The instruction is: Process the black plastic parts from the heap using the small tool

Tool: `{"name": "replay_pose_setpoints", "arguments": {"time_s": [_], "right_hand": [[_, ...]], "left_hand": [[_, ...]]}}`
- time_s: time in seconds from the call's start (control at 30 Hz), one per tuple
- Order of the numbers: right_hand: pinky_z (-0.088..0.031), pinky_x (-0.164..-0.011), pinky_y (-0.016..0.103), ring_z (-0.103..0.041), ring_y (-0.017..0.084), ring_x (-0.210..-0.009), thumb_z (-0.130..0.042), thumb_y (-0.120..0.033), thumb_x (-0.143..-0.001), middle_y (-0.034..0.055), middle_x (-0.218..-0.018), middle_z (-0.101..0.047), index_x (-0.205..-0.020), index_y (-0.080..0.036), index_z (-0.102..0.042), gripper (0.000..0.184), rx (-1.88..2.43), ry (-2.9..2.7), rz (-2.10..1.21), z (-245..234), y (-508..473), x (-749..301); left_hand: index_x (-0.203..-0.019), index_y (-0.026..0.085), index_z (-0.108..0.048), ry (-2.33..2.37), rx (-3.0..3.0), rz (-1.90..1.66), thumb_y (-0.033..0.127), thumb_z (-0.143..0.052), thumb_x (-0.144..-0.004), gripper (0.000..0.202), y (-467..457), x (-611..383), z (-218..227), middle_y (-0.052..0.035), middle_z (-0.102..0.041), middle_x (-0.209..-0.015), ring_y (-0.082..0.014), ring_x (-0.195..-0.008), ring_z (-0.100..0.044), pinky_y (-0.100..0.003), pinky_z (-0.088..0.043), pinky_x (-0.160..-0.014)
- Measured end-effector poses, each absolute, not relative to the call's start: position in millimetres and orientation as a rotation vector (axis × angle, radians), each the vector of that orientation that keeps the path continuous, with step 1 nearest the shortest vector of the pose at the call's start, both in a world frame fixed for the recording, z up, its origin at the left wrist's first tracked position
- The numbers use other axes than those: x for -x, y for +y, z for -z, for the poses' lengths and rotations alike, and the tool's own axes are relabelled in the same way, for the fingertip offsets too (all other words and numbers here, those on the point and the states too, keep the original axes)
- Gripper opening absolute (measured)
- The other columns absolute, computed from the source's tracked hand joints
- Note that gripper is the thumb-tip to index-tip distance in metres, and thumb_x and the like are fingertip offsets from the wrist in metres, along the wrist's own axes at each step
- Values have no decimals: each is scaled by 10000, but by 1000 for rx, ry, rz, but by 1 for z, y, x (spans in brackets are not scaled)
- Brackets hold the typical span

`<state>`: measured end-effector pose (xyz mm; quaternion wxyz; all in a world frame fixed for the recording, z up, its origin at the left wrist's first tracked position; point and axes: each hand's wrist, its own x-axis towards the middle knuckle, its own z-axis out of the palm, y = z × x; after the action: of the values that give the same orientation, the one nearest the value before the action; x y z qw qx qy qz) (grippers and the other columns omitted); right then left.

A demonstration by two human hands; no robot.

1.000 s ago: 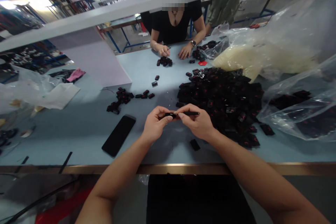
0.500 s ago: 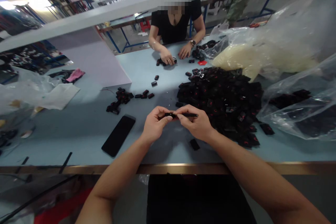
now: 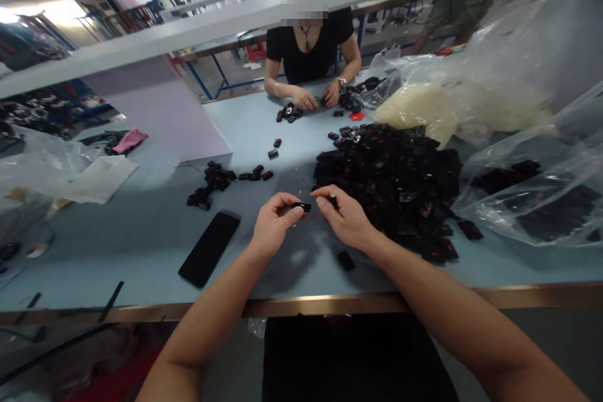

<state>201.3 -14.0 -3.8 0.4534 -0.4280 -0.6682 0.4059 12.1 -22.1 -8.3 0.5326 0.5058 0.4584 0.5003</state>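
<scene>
My left hand (image 3: 274,223) pinches a small black piece (image 3: 302,206) between thumb and fingertips, just above the pale blue table (image 3: 141,245). My right hand (image 3: 343,217) is a few centimetres to its right, fingers closed round a thin dark item (image 3: 332,200) that barely shows. A large heap of small black pieces with red marks (image 3: 391,176) lies right behind my right hand. One loose black piece (image 3: 347,260) lies on the table below my right wrist.
A black phone (image 3: 210,249) lies left of my hands. Small clusters of black pieces (image 3: 210,179) sit further back. Clear plastic bags (image 3: 527,195) hold more pieces at right; another bag holds pale material (image 3: 452,107). Across the table a person's hands (image 3: 313,98) handle pieces.
My hands, joined a second ago on one long black item, have drawn apart; the left keeps a small black piece. The view shifted slightly, and the person opposite moved their hands.
</scene>
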Motion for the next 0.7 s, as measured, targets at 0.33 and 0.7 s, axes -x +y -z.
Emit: {"name": "replay_pose_setpoints", "arguments": {"time_s": [0.33, 0.7], "right_hand": [[-326, -532, 244, -471, 111, -562, -607, -314, -847, -27, -605, -570, -744, -175, -624, 174, 1136, -1910, -1273, 6, -10, -194], [-219, -378, 208, -280, 69, -389, -744, -445, -759, -105, -463, -429, -966, -202, -595, 353, 795, -714, -1464, -18, 0, -215]], "left_hand": [[-923, 154, -678, 1168, -1132, -1091, 432, -759, -766, 329, -17, -12, 11, -7, -642, -759, -118, -637, -595, -249, -496, -610], [-909, 170, -661, 1349, -1189, -1076, 497, -659, -813, 341, -11, -9, 11, -18, -580, -762, -110, -611, -518, -207, -389, -489]]}}
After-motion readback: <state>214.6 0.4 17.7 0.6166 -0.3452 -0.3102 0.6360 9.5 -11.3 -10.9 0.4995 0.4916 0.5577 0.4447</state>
